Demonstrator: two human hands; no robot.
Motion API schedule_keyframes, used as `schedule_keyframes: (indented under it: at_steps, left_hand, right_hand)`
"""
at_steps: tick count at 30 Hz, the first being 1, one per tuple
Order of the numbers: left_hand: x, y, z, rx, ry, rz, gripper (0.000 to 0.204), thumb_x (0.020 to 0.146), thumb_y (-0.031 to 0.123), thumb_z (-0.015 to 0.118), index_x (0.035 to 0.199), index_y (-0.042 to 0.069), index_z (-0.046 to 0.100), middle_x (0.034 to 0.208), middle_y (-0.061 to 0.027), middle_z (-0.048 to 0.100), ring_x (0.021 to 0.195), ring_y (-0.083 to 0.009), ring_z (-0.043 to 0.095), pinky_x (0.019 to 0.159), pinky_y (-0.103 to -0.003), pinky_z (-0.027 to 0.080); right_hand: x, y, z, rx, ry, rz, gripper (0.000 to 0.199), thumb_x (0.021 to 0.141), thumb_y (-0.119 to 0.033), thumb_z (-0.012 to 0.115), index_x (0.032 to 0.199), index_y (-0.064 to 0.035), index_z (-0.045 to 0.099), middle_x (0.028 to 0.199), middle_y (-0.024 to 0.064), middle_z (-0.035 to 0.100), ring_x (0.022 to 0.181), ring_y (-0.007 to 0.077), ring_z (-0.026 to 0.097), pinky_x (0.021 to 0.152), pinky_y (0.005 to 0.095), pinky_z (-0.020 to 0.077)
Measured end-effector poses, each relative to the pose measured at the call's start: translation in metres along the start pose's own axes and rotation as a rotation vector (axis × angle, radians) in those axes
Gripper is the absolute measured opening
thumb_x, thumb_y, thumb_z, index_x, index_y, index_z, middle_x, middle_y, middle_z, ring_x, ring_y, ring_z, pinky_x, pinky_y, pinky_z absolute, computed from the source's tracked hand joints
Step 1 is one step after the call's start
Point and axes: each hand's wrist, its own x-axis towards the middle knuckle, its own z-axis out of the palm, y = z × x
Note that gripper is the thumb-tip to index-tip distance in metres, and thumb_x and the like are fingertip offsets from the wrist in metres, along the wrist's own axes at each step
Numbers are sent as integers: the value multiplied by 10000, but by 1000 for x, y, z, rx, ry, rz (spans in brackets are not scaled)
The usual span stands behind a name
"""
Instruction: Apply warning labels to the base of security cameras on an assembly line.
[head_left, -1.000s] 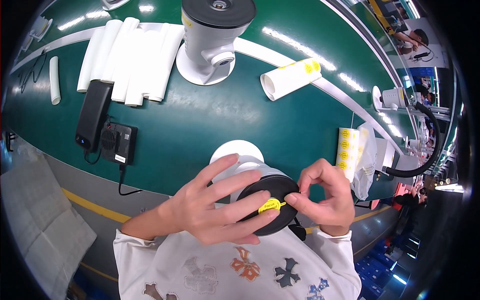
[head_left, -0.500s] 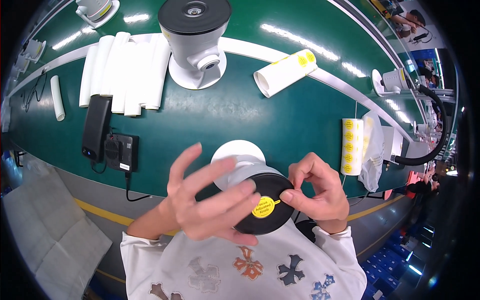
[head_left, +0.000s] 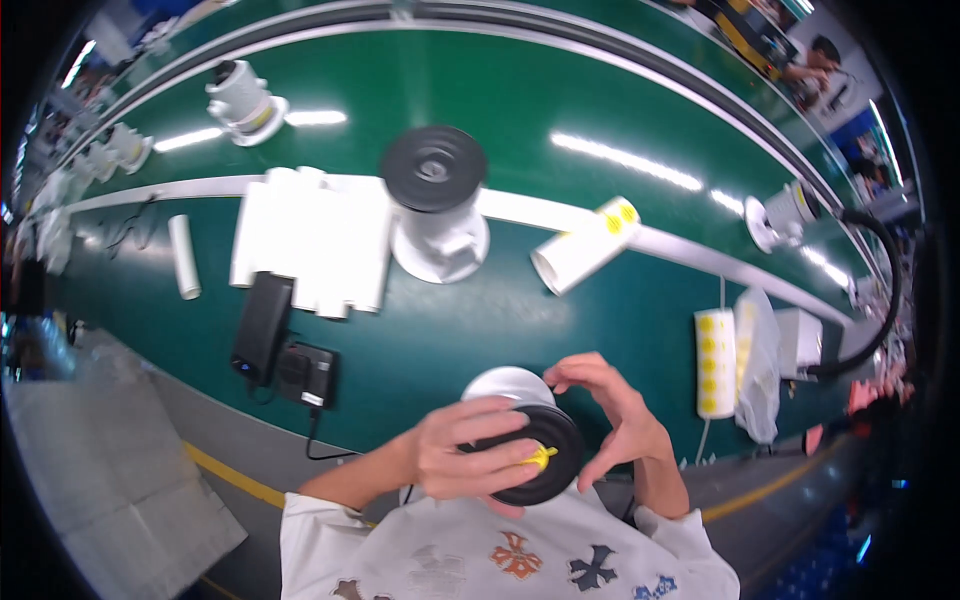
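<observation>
Close to my body on the near edge of the table is a white device with a round black top [head_left: 562, 475] and a round white base [head_left: 508, 382]. A yellow sticker [head_left: 542, 458] with a narrow tab lies on the black top, partly under my fingertips. My left hand [head_left: 470, 450] spreads its fingers over that top and its thumb sits at the near rim, gripping the device. Beside the device's right side, my right hand [head_left: 625, 425] is open and curved, thumb and fingers apart, holding nothing.
A similar white device [head_left: 440, 225] stands farther back. White paper rolls [head_left: 310, 240] lie left of it, beside a black power pack [head_left: 262, 325] and a small black box [head_left: 308, 375]. A large sticker roll [head_left: 590, 245], a narrower one [head_left: 715, 365] and a plastic bag [head_left: 760, 370] are rightward.
My right hand has let go of the sticker's tab and opened, away from the black top. My left hand has come down onto the top and sticker. The whole view has shifted.
</observation>
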Motion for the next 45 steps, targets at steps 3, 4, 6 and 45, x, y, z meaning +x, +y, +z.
schedule_keyframes:
  at_steps: [3,4,6,45]
  left_hand:
    - [-3,0,9,-31,58,68,371,809,326,750,965,-4,685,1101,-117,653,1039,-362,625,888,-500,566]
    - [-1,2,10,-33,65,67,364,808,320,751,963,-3,685,1100,-116,654,1036,-364,628,894,-497,564]
    - [3,7,7,-20,61,31,352,819,328,735,980,19,684,1086,-108,654,1032,-358,626,904,-498,553]
    - [15,-26,68,-1552,338,-1371,1117,679,643,602,1551,180,79,1442,-184,374,1281,-349,446,1024,-491,421]
  right_hand:
    - [2,18,4,68,-231,195,1069,560,-215,925,1448,-45,354,1426,159,453,1308,323,436,1073,403,367]
    - [5,17,4,188,-295,311,993,596,-170,893,1437,-38,382,1420,165,456,1318,323,430,1087,415,355]
    - [7,30,5,170,-345,206,960,597,-168,892,1418,-36,411,1414,168,458,1311,329,434,1080,415,360]
    - [9,-38,13,237,452,-86,992,660,-287,890,1388,-87,246,1217,244,554,1206,378,515,1025,469,407]
